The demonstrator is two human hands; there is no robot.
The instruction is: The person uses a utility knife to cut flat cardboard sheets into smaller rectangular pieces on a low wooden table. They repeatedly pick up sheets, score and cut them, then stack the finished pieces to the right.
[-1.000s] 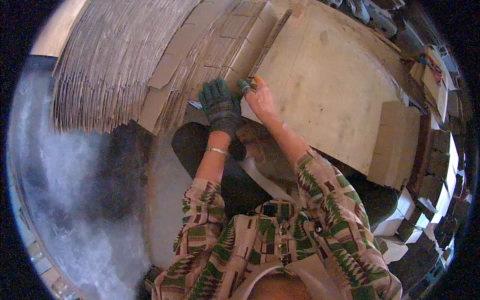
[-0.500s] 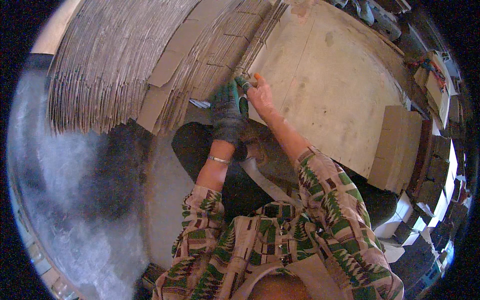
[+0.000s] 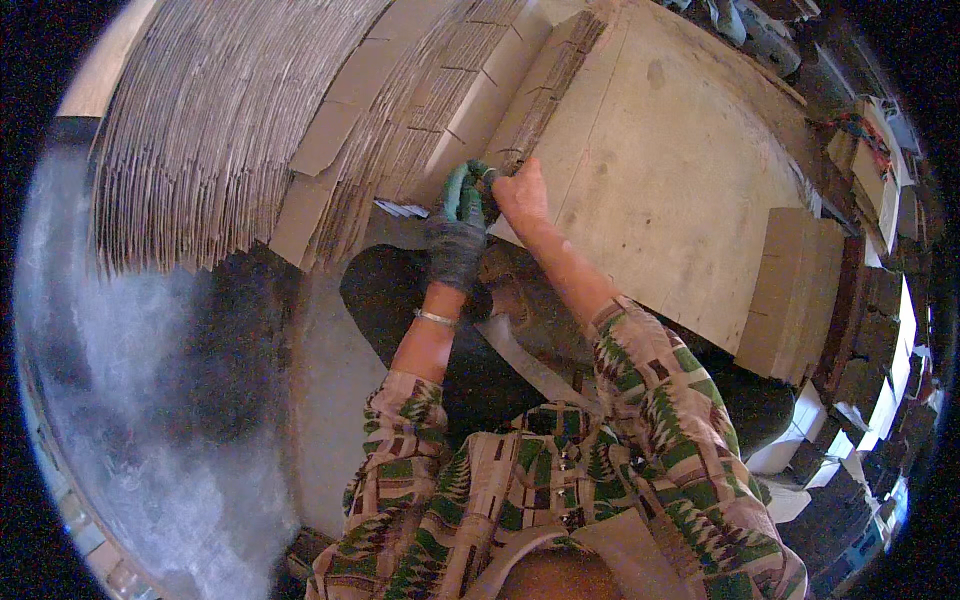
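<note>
Several slotted cardboard sheets point(image 3: 550, 90) stand on edge as a thin bundle on the wooden board, at the right end of a long row. My left hand point(image 3: 462, 215), in a grey and green glove, is at the near end of this bundle with its fingers curled; what lies inside them is hidden. Beside it, my bare right hand point(image 3: 523, 195) is closed on the near corner of the sheets. The hands' fingertips almost meet. A strip of brown cardboard face point(image 3: 490, 90) shows between the bundle and the rest of the row.
A dense row of cardboard pieces point(image 3: 220, 130) fills the upper left. The pale plywood board point(image 3: 660, 190) stretches to the right, with a stack of flat cardboard point(image 3: 790, 290) at its right edge. Clutter lines the far right. Grey floor point(image 3: 130, 400) lies at left.
The bundle's top now leans further right, and more bare cardboard face shows beside it. My right thumb has folded in, and my left hand, blurred before, is steadier with its fingers curled.
</note>
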